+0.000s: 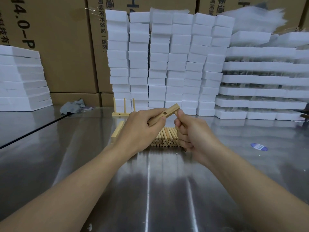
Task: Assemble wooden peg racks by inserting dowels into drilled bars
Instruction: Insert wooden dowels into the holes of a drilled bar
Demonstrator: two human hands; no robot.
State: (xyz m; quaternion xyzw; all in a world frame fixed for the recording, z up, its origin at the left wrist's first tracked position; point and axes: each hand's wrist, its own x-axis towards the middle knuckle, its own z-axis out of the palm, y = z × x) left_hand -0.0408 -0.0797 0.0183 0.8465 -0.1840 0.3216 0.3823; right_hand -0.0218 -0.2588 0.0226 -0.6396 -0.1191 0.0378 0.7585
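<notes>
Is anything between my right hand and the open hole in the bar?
Nothing visible. The right hand sits just beside the bar, and its hole is uncovered; the left hand grips lower down.

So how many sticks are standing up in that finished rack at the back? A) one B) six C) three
C: the finished rack on the table has three dowels standing upright in its bar, side by side.
</notes>
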